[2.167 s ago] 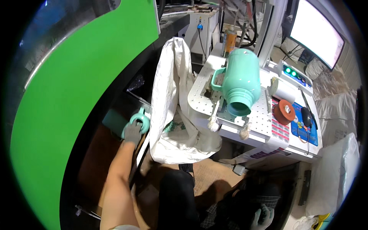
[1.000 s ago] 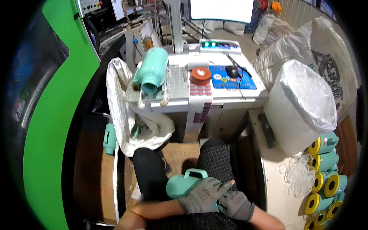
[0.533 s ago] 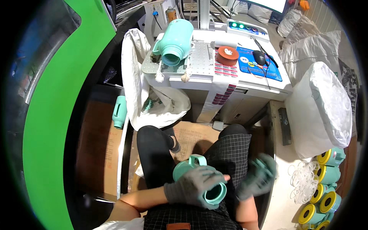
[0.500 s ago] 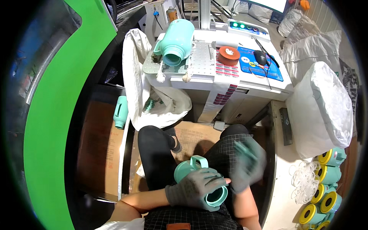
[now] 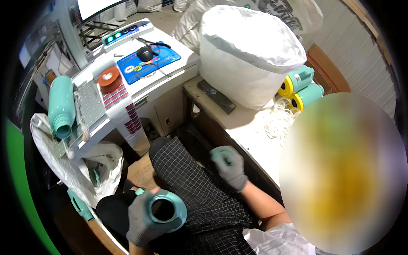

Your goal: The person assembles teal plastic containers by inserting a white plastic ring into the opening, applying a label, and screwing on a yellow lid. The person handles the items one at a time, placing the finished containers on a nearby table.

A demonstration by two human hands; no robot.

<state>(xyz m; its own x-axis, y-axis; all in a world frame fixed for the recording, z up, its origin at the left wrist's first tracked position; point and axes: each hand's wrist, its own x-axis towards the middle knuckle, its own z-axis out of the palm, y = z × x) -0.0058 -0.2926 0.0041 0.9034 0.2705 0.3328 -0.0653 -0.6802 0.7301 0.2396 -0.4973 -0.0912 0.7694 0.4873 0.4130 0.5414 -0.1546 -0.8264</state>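
Observation:
In my left hand [image 5: 142, 221], gloved in grey, is a mint-green plastic thermos body [image 5: 180, 212]. Its round open mouth faces up towards me above my lap, and the fingers wrap its left side near the handle. My right hand [image 5: 229, 168], also gloved, hangs over the gap between my thigh and the bench, apart from the thermos body. Its fingers are curled, with green showing around them; what they hold, if anything, I cannot make out. A similar mint-green thermos body [image 5: 61, 100] lies on the white machine table, mouth towards me.
On the right-hand bench [image 5: 250, 140] are a large white sack [image 5: 246, 68], a dark metal bar [image 5: 216, 97], white rings [image 5: 278, 121] and yellow-ended green thermos bodies [image 5: 307, 94]. The machine table bears an orange tape roll [image 5: 109, 79] and a mouse [image 5: 145, 53]. An open white bag [image 5: 72, 170] hangs left.
My view has swung right towards the bench. My right hand has moved away from the thermos body to beside the bench. The thermos body in my left hand now has its mouth turned upward.

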